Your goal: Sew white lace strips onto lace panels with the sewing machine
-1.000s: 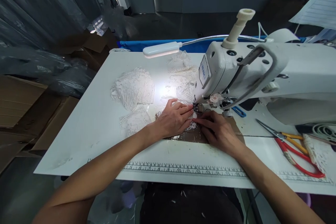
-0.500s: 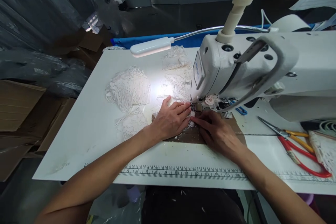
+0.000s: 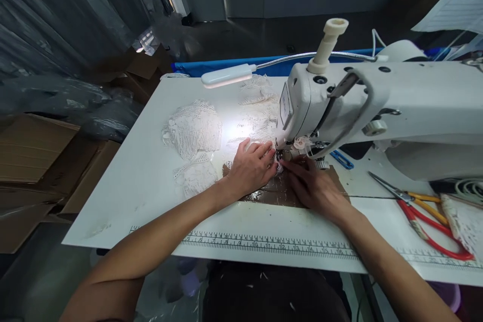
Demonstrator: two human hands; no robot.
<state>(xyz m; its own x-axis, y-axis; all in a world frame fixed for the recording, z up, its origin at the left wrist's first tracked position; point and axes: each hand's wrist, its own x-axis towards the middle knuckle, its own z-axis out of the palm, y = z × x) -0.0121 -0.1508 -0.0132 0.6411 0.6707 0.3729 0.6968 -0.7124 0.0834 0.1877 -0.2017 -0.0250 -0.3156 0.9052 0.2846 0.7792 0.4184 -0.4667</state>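
A white lace piece (image 3: 279, 168) lies under the presser foot (image 3: 279, 155) of a white sewing machine (image 3: 302, 98). Flat on the lace, just left of the foot, rests my left hand (image 3: 251, 168), its fingers stretched out. My right hand (image 3: 315, 186) is on the other side, with curled fingers and the index fingertip at the lace's near edge beside the foot. Part of those fingers is in shadow under the machine head. Under both hands is a brown, shiny sheet (image 3: 269, 195) on the tabletop.
More lace pieces (image 3: 194, 128) lie left and behind the needle. A lamp (image 3: 228, 75) lights them. Red-and-orange-handled scissors (image 3: 426, 216), a blue clip-like tool (image 3: 341, 159) and folded lace (image 3: 458, 221) are on the right. A printed ruler (image 3: 241, 242) runs along the front edge; cardboard boxes (image 3: 33, 153) stand left.
The view has shifted a little, with the machine appearing lower. Less of the lace shows between my hands, and my right index fingertip is closer to the presser foot.
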